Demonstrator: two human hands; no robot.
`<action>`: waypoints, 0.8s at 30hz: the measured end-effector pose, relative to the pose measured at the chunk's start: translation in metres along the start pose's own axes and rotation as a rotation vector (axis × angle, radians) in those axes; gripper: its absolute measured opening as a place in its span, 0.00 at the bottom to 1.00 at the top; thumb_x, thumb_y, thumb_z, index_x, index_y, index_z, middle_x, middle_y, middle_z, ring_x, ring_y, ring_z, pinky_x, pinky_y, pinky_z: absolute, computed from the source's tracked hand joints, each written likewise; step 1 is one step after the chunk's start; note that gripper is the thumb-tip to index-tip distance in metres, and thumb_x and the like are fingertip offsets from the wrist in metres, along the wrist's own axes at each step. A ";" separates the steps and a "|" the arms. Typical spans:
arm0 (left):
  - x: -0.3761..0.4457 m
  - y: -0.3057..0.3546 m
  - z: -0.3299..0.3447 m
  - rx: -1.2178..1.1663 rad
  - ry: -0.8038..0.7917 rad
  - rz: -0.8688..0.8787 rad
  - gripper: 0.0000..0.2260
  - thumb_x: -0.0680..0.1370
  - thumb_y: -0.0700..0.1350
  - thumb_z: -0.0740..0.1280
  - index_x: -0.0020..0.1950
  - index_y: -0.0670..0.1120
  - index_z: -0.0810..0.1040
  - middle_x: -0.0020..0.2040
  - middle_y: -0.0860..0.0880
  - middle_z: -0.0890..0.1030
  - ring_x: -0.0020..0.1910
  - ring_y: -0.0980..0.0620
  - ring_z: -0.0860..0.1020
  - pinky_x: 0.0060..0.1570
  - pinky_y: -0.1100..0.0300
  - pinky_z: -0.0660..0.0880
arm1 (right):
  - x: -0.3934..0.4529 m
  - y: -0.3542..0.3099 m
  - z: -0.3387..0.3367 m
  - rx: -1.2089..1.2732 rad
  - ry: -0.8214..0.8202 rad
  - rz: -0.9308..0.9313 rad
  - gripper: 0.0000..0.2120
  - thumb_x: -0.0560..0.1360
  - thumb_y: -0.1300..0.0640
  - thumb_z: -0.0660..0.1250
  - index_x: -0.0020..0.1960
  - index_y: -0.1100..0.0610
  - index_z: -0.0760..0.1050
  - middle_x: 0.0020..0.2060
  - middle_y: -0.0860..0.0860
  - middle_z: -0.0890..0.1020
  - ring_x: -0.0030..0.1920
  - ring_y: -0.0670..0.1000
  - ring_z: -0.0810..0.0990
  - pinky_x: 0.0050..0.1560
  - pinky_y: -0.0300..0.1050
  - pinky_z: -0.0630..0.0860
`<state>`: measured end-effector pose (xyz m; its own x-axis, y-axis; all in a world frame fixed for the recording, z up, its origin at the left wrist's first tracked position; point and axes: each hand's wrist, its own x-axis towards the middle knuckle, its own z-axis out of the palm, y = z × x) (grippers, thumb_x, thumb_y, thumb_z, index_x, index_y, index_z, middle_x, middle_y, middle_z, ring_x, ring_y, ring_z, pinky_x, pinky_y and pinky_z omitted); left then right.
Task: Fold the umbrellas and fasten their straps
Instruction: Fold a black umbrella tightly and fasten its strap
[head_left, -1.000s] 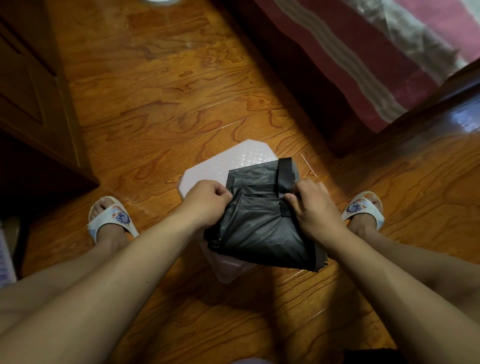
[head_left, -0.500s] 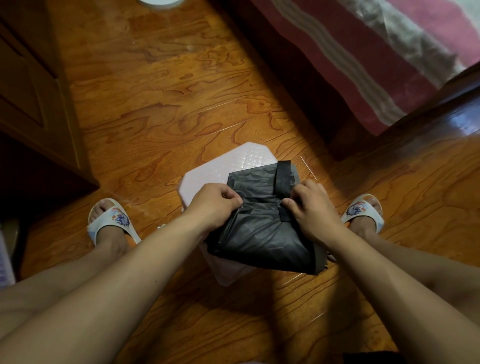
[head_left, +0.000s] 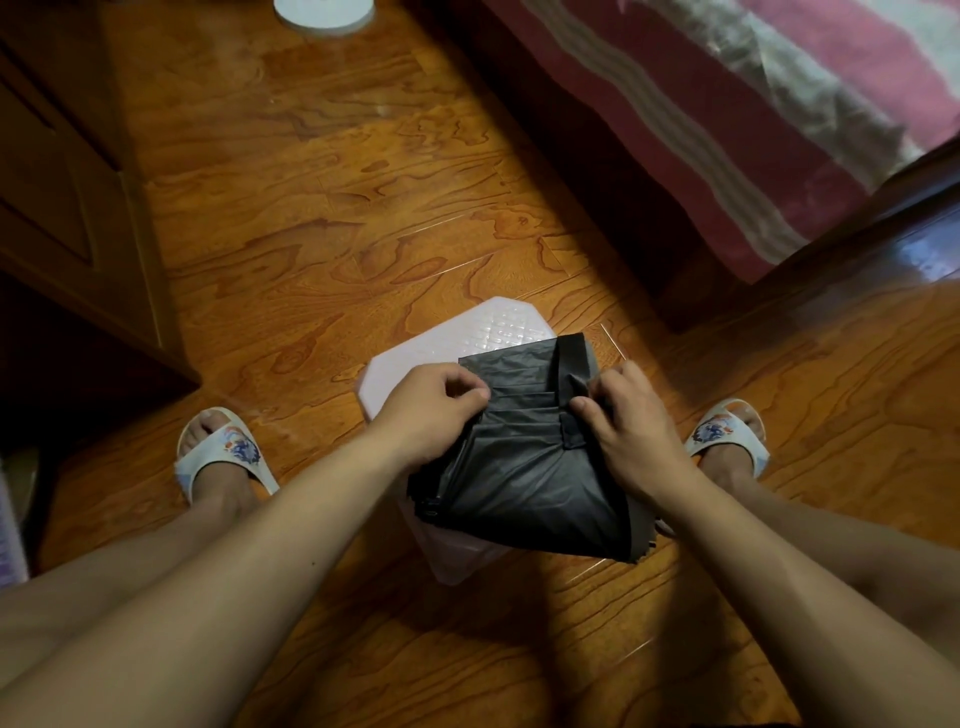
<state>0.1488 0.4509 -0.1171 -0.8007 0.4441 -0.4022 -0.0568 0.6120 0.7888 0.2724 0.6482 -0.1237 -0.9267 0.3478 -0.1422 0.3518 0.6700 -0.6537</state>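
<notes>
A collapsed black umbrella (head_left: 519, 467) lies across a pale pink stool (head_left: 467, 332) between my feet, its canopy gathered in flat pleats. Its black strap (head_left: 570, 353) runs across the far part of the canopy. My left hand (head_left: 431, 410) pinches the fabric folds at the umbrella's left edge with curled fingers. Opposite it, my right hand (head_left: 631, 421) grips the folds on the right side, close to the strap. The umbrella's handle is hidden.
Wooden floor lies all around the stool. A dark wooden cabinet (head_left: 67, 208) stands at the left, a bed with a striped cover (head_left: 753, 119) at the upper right. My feet in white slippers (head_left: 223, 452) flank the stool. A white round base (head_left: 324, 13) sits at the top.
Both hands have kept hold of the canopy and shifted slightly along the pleats, gathering them closer. The umbrella stays on the stool.
</notes>
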 end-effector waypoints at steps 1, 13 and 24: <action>0.003 -0.005 0.000 0.111 0.059 0.020 0.03 0.80 0.46 0.70 0.49 0.50 0.84 0.43 0.55 0.81 0.43 0.56 0.77 0.45 0.61 0.72 | 0.000 -0.001 0.000 -0.007 -0.008 -0.001 0.06 0.82 0.50 0.64 0.49 0.51 0.71 0.47 0.43 0.67 0.46 0.42 0.68 0.42 0.36 0.63; -0.037 -0.026 -0.077 0.910 -0.718 -0.055 0.11 0.82 0.54 0.65 0.63 0.52 0.76 0.49 0.56 0.76 0.45 0.57 0.73 0.42 0.62 0.68 | 0.023 -0.014 -0.009 0.193 -0.161 0.226 0.05 0.81 0.57 0.68 0.49 0.59 0.77 0.43 0.52 0.78 0.46 0.52 0.76 0.43 0.45 0.70; -0.074 -0.058 -0.091 0.820 0.004 0.512 0.14 0.76 0.43 0.71 0.51 0.54 0.66 0.48 0.54 0.70 0.43 0.48 0.74 0.38 0.51 0.70 | 0.028 -0.068 -0.041 0.235 -0.271 0.049 0.05 0.80 0.54 0.69 0.46 0.53 0.76 0.43 0.50 0.81 0.45 0.50 0.79 0.42 0.48 0.76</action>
<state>0.1566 0.3233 -0.0908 -0.6150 0.7825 -0.0973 0.7321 0.6125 0.2981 0.2278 0.6387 -0.0529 -0.9218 0.1680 -0.3493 0.3861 0.4766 -0.7898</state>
